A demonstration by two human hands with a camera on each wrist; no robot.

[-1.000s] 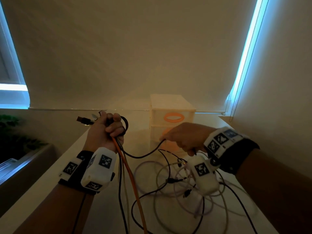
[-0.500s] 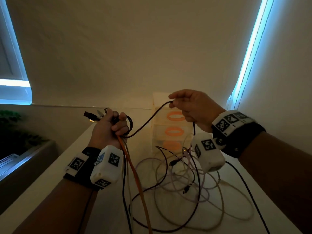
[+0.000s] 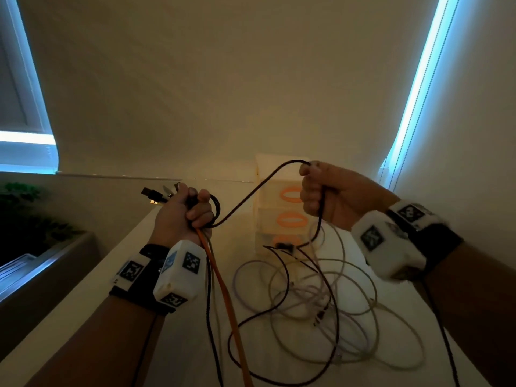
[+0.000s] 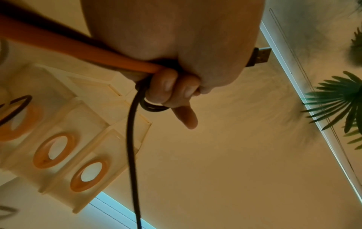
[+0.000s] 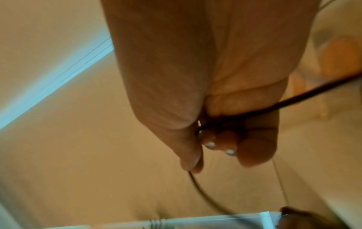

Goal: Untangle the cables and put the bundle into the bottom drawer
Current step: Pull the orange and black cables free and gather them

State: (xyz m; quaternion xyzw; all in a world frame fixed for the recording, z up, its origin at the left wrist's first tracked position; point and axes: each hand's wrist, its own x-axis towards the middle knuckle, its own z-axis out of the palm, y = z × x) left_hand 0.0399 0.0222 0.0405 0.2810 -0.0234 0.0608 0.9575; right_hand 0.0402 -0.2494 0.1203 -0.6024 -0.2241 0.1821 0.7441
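Note:
My left hand (image 3: 185, 212) grips a bunch of cable ends: an orange cable (image 3: 223, 291), black cables and a USB plug (image 3: 152, 194) that sticks out past the knuckles. The left wrist view shows the fingers (image 4: 172, 89) curled round the orange cable (image 4: 78, 51) and a black loop. My right hand (image 3: 318, 191) holds a black cable (image 3: 251, 196) raised in front of the drawer unit (image 3: 268, 196). That cable spans between both hands. A tangle of white, grey and black cables (image 3: 312, 297) lies on the table below. The bottom drawer (image 3: 262, 238) is closed.
The white drawer unit has three orange ring handles (image 3: 290, 219) and stands at the back of the white table (image 3: 173, 336). A window blind hangs behind it. A dark planter (image 3: 36, 236) sits at the left, beyond the table edge.
My right hand has risen from the tangle, drawing the black cable up in front of the drawers, and its fingers have curled tighter round it. The left hand stayed in place.

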